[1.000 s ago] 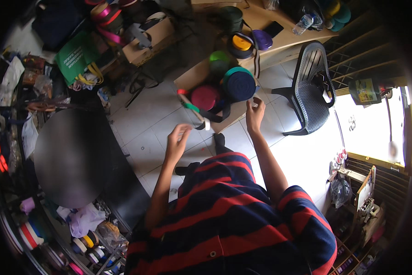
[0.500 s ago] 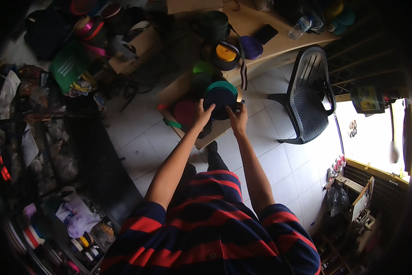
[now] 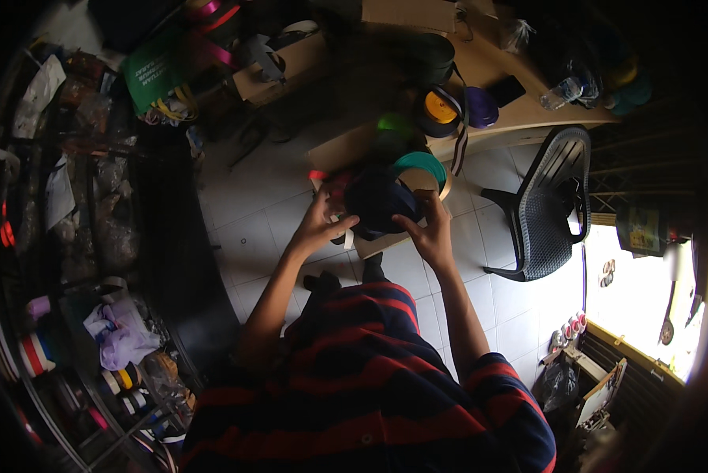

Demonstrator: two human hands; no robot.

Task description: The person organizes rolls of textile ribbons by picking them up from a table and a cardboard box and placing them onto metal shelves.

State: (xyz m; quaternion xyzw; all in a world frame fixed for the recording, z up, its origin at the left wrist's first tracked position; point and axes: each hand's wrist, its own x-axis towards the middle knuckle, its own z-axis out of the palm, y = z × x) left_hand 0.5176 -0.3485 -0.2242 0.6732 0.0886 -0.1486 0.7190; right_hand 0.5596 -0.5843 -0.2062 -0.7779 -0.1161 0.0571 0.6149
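Both my hands grip a dark navy roll of strap (image 3: pixel 381 201) between them, over an open cardboard box (image 3: pixel 338 148) in front of my legs. My left hand (image 3: pixel 320 225) is closed on its left side, thumb at the near edge. At the right side, the thumb of my right hand (image 3: pixel 431 232) presses on the roll, with the fingers partly hidden behind. A teal roll (image 3: pixel 423 163) shows just beyond, by the box's right side. Something bright green (image 3: pixel 392 124) sits at the box's far end, blurred and dim. The box's other contents are mostly hidden by the navy roll.
A wooden table (image 3: pixel 492 59) beyond the box bears a yellow roll (image 3: pixel 439 108), a purple roll (image 3: pixel 481 107), a black phone-like slab (image 3: pixel 507 91) and a plastic bottle (image 3: pixel 560 94). A black chair (image 3: pixel 547 205) stands right. Crowded shelves and a green bag (image 3: pixel 150 75) are left.
The navy roll has shifted left off the teal roll and been tilted, now covering most of the pinkish-red roll. My hands moved with it. The whole view has swung slightly.
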